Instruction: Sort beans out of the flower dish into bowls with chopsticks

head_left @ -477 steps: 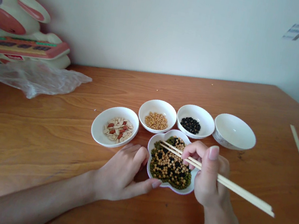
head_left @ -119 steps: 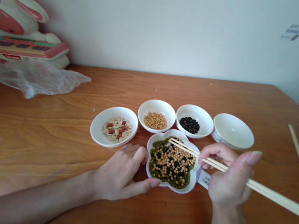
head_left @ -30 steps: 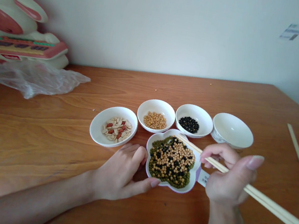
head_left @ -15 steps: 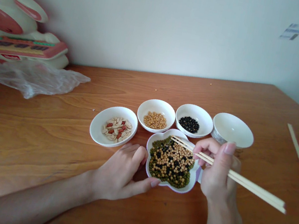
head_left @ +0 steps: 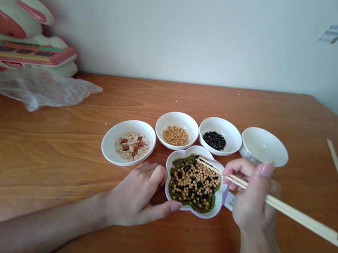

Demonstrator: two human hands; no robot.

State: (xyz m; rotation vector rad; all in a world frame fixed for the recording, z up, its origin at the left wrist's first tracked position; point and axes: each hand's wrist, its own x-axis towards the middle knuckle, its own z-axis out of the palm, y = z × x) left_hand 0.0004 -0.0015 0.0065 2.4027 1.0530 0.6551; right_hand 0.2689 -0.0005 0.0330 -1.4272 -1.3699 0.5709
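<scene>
My right hand (head_left: 256, 198) pinches a pair of pale wooden chopsticks (head_left: 300, 216). Their tips reach into the far part of a white, purple-edged flower-shaped dish (head_left: 202, 214), among mixed beans (head_left: 197, 179) in green, black and tan. No bean can be made out clearly between the tips. Against the dish's left side rest the curled fingers of my left hand (head_left: 143, 196), its thumb on the front rim. Just behind the dish stand a bowl of yellow soybeans (head_left: 175, 136) and a bowl of black beans (head_left: 214, 140).
At left is a white bowl (head_left: 109, 151) with peanuts and pale seeds. Another white bowl (head_left: 263, 145) with nothing visible inside stands right of the black beans. A chopstick wrapper-like strip (head_left: 337, 163) lies far right. A plastic bag (head_left: 38, 86) and a toy keyboard (head_left: 22, 50) occupy the left back.
My right hand has shifted slightly right, drawing the chopstick tips a little to the right within the dish. My left hand and the bowls have stayed in place.
</scene>
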